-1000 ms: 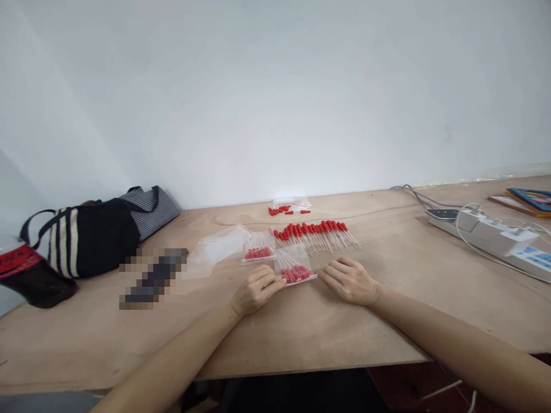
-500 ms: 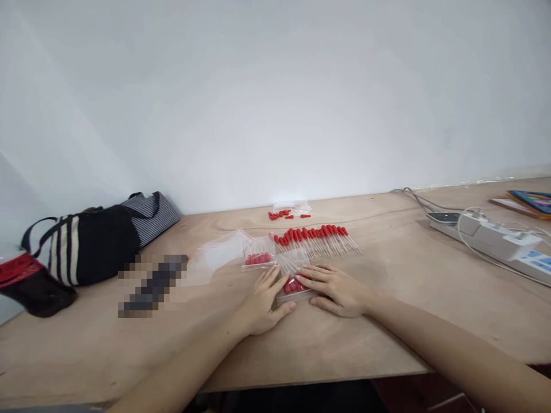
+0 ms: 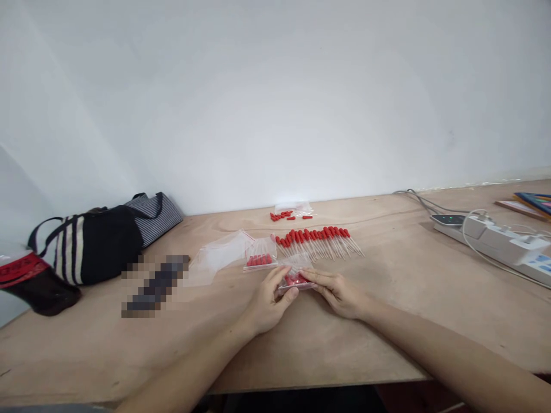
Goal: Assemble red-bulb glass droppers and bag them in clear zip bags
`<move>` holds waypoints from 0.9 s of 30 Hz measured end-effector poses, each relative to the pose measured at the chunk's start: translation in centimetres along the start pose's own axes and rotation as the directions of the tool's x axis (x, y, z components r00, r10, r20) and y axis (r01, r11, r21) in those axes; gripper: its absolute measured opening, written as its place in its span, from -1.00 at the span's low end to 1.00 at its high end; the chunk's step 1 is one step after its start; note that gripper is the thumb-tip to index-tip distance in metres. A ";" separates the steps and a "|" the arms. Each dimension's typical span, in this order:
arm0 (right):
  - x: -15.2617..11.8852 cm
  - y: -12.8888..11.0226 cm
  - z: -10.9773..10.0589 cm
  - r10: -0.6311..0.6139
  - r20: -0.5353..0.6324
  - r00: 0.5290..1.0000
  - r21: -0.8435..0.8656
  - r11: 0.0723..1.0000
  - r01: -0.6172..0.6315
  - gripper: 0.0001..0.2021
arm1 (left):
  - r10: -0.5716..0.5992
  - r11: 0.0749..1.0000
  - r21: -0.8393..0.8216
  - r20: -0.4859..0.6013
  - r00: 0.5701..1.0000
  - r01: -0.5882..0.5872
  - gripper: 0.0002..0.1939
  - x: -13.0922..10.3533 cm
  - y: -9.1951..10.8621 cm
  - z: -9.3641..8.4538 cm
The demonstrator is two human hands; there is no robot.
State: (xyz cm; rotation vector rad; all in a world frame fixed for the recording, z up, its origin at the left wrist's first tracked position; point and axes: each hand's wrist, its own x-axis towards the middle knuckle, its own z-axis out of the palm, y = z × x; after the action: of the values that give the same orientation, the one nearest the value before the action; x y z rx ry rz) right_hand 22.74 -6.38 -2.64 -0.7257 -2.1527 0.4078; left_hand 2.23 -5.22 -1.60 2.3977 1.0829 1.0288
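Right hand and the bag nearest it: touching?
Touching: the head view shows the right hand with its fingers on the right side of the bag.

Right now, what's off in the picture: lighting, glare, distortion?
Head view: the wall is brightest low in the middle; head view: glints on the nearest bag; head view: coarse blocks hide a dark object; head view: the bottle leans at the edge, perhaps lens distortion.

red-topped droppers [image 3: 318, 236] bar straight ahead
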 end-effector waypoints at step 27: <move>-0.5 0.1 -2.2 0.036 0.185 0.982 -0.180 0.984 -0.002 -0.56 | -0.359 0.914 0.160 -0.104 0.927 0.372 -0.76 8.3 -7.2 -5.5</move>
State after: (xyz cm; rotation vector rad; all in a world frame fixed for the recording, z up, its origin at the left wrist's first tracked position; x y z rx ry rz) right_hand 24.73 -6.54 -1.57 -0.8378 -2.3843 0.3044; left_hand -1.73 5.69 2.33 2.1738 1.6371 0.9245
